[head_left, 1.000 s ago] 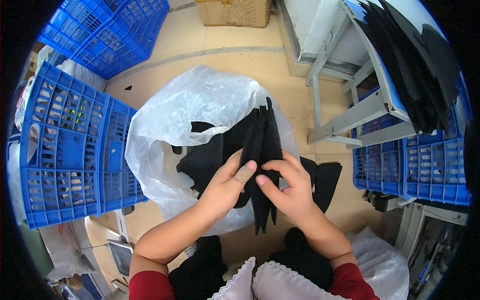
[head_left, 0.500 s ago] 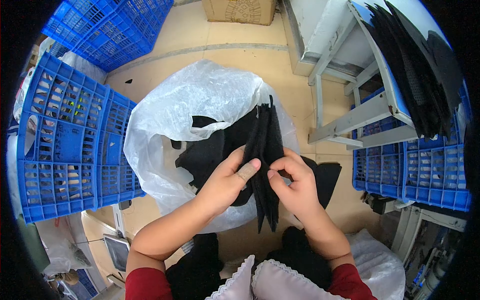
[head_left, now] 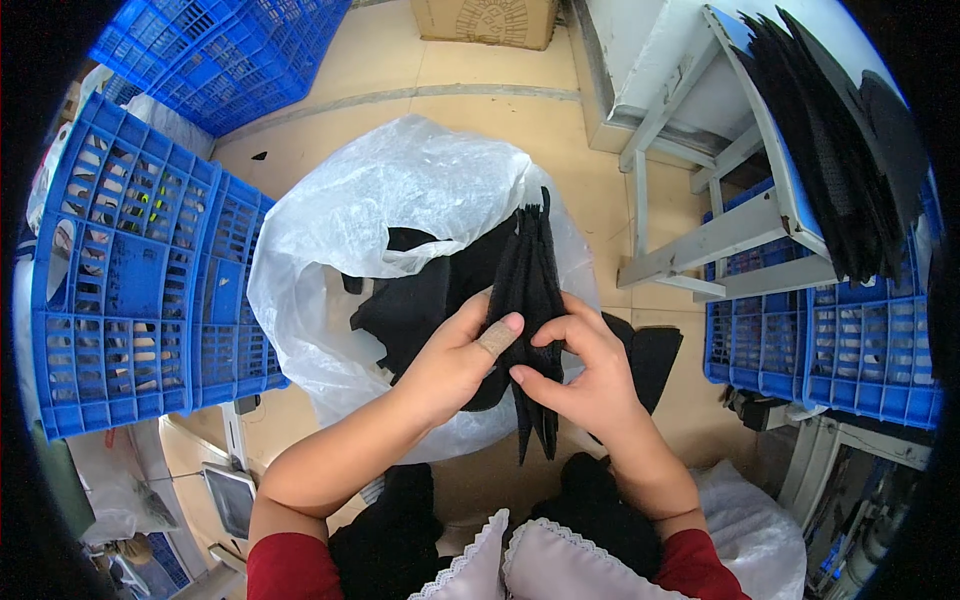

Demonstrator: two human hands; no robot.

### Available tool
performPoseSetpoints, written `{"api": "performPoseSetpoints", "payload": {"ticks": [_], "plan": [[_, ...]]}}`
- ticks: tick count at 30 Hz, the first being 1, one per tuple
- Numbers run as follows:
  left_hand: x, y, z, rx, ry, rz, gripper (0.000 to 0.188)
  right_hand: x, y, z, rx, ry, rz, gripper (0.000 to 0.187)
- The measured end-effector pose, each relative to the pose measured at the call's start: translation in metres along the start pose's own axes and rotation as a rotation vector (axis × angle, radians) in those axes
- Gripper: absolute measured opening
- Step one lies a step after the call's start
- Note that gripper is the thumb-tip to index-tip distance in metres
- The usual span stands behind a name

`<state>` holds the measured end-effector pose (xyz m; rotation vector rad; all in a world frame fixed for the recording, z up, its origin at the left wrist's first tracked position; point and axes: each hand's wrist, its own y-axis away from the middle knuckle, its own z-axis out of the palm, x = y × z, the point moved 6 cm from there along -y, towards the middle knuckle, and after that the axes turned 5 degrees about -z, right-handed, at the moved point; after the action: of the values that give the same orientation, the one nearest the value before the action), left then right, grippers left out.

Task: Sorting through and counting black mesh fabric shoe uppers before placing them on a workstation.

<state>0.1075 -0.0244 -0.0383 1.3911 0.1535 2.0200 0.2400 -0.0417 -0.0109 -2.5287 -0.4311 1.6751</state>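
Observation:
A bundle of thin black fabric pieces [head_left: 527,270], some with a mesh look, stands on edge between my hands, its layers fanned slightly at the top. My left hand [head_left: 462,355] is closed round its left side, thumb in front, with a tan bandage on the thumb. My right hand [head_left: 592,372] grips the right side, thumb tip pressed on the front layers and index finger curled at the edge; its other fingers are partly hidden. Beneath lies an open white plastic sack [head_left: 330,210] holding more black cut pieces [head_left: 420,305].
Blue plastic crates [head_left: 130,270] stand at the left, with another blue crate [head_left: 225,60] beyond. At the right, a stool [head_left: 725,235] carries a stack of black pieces [head_left: 835,150]; a blue crate [head_left: 830,340] stands beside it. A cardboard box [head_left: 485,20] sits at the far side.
My right thumb has slid left and down across the front of the bundle, away from the index finger. My left hand keeps its hold almost unmoved.

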Motion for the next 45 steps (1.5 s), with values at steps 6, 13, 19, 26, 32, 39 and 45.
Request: {"api": "performPoseSetpoints", "payload": {"ticks": [6, 13, 19, 26, 32, 39, 45], "plan": [[-0.005, -0.001, -0.002, 0.014, -0.038, 0.011, 0.042, -0.005, -0.002, 0.005, -0.019, 0.126, 0.004, 0.029], [-0.012, -0.002, -0.005, 0.022, 0.006, -0.078, 0.044, 0.037, 0.015, 0.003, 0.111, -0.19, 0.42, 0.021], [-0.009, -0.002, -0.003, 0.015, 0.123, -0.072, 0.04, 0.0, 0.0, -0.001, 0.053, 0.059, -0.068, 0.018], [-0.019, -0.003, -0.012, 0.037, 0.12, -0.103, 0.045, 0.016, 0.004, 0.005, 0.063, 0.01, 0.043, 0.024], [-0.02, -0.004, -0.011, 0.036, 0.067, -0.126, 0.047, 0.005, 0.002, 0.006, 0.119, 0.169, -0.031, 0.025], [-0.013, 0.0, -0.001, 0.061, 0.044, -0.055, 0.052, -0.009, 0.007, 0.013, 0.13, 0.294, -0.197, 0.031], [-0.009, 0.006, -0.013, 0.271, 0.02, -0.014, 0.042, -0.02, 0.008, 0.026, -0.06, 0.114, -0.283, 0.028]]}}
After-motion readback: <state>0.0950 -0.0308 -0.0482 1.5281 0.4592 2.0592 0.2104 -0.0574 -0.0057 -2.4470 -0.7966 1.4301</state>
